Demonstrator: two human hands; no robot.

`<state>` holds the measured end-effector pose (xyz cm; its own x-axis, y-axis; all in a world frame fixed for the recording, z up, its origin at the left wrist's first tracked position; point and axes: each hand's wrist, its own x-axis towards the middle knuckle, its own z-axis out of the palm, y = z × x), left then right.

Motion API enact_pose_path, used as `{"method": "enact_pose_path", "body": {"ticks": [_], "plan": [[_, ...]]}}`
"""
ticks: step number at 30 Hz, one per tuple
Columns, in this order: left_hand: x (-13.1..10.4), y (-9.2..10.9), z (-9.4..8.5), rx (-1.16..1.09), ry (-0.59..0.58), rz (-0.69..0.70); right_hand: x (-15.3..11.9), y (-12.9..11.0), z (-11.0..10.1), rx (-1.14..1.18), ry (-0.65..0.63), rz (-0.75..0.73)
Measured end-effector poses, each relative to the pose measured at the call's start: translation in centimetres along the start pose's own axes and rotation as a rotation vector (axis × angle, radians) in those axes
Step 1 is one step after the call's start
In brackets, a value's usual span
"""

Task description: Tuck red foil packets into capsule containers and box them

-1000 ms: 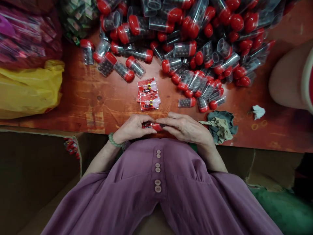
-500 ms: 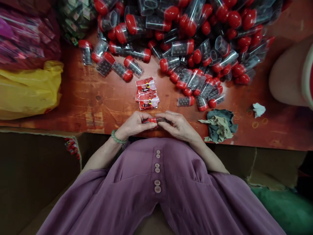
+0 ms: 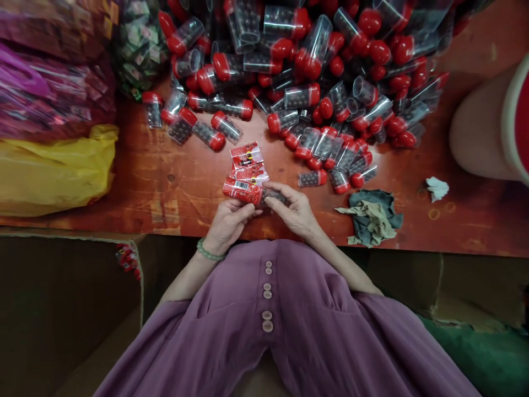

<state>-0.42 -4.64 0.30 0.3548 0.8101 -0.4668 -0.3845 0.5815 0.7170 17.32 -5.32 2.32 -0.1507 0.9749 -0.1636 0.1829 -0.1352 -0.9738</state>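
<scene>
My left hand (image 3: 232, 221), with a green bead bracelet at the wrist, is closed on the near edge of a red printed sleeve (image 3: 243, 190) with a barcode. My right hand (image 3: 296, 208) pinches a tube of dark balls (image 3: 274, 194) between thumb and fingers. The tube's left end meets the sleeve's right end; how far it sits inside is hidden. Just beyond lie a few flat red printed sleeves (image 3: 247, 160), overlapping on the table. Farther off is a large heap of clear tubes with red caps (image 3: 303, 95), many holding dark balls.
Bags stand at the left, among them a yellow bag (image 3: 53, 171). To the right are a crumpled grey-green cloth (image 3: 375, 216), a white scrap (image 3: 437, 188) and a pale bucket (image 3: 479, 121). Open cardboard boxes (image 3: 142, 286) sit below the table edge.
The red sleeve has turned and opened out to show its barcode side, lifted slightly away from my body. My left hand has shifted to its near edge. The view has tilted a little.
</scene>
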Motion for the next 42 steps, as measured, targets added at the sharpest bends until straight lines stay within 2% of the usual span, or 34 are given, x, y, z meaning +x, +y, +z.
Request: {"method": "enact_pose_path", "body": {"ticks": [3,6,11,17,20,25,28,31,34,36,42], "plan": [[0.3,0.2,0.9,-0.099,0.131,0.045,0.2,-0.7,0.2,-0.144,-0.075,-0.097],[0.5,0.6,1.0,-0.103,0.186,0.119,0.0,-0.8,-0.1,-0.210,-0.211,-0.108],[0.8,0.7,0.9,-0.038,0.275,0.173,-0.2,-0.2,-0.1,-0.254,-0.184,-0.199],[0.9,1.1,1.0,-0.137,0.242,0.204,0.1,-0.5,0.2,-0.216,-0.187,-0.215],[0.8,1.1,1.2,-0.121,0.234,0.184,0.1,-0.7,0.3,-0.171,-0.200,-0.170],[0.7,1.1,1.4,-0.024,0.141,0.154,0.1,-0.1,0.4,0.157,-0.214,0.027],[1.0,1.1,1.6,0.001,0.103,0.153,0.3,0.2,0.5,0.280,-0.205,0.047],[1.5,1.1,2.1,-0.119,0.173,0.214,0.4,0.1,0.5,0.168,-0.190,0.005],[1.9,1.4,2.5,-0.204,0.225,0.226,0.5,0.0,0.3,-0.038,-0.176,-0.116],[1.9,1.6,2.6,-0.213,0.204,0.187,0.5,0.1,0.2,-0.130,-0.175,-0.183],[1.9,2.3,2.4,-0.170,0.133,0.159,0.7,0.1,-0.3,-0.208,-0.227,-0.205]]}}
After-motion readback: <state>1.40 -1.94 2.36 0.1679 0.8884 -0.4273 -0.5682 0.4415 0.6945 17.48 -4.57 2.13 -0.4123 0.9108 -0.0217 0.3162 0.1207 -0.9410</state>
